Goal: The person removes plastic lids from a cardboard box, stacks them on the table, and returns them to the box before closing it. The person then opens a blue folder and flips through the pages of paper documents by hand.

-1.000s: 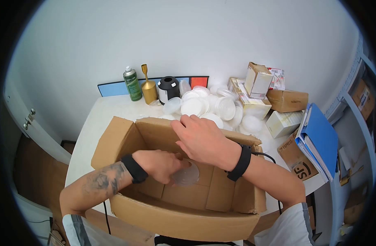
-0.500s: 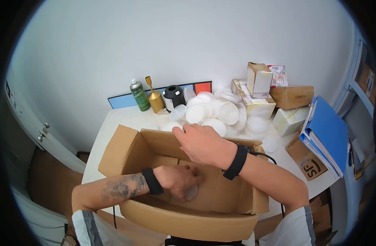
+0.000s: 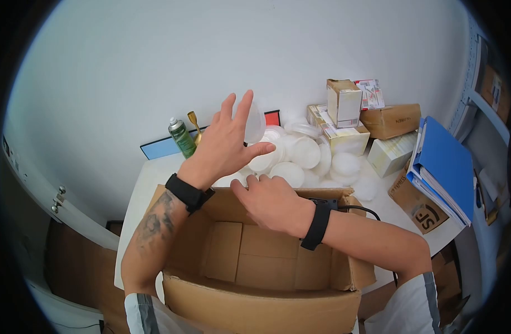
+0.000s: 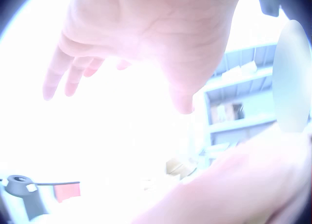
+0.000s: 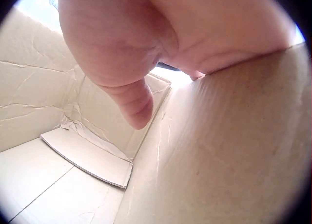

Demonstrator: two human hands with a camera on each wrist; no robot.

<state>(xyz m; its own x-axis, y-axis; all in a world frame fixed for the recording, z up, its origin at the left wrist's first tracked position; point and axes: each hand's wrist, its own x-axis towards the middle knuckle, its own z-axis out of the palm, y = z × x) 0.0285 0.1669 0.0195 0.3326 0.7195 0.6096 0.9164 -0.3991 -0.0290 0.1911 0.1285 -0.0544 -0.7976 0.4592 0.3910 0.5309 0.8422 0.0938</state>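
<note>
My left hand (image 3: 225, 139) is raised above the far-left part of the cardboard box (image 3: 261, 303), fingers straight and spread, palm turned away. Just right of its fingers is a translucent round plastic lid (image 3: 256, 125), apart from the palm; the left wrist view shows a pale disc (image 4: 291, 78) off to the thumb's right. With its fingers curled over the rim, my right hand (image 3: 272, 203) holds the box's far wall. In the right wrist view its thumb (image 5: 136, 107) hangs on the inner side. Bare flaps and bottom show inside the box.
A heap of translucent lids (image 3: 305, 153) lies behind the box. Left of it stand a green spray can (image 3: 182, 136) and a brass candlestick (image 3: 193, 122). To the right are stacked cartons (image 3: 344, 103) and a blue binder (image 3: 445, 161). A cable (image 3: 367, 210) runs from the right wrist.
My left hand was down in the box holding a lid; it has risen past the far rim and its fingers have spread off the lid. The right hand stays on the wall.
</note>
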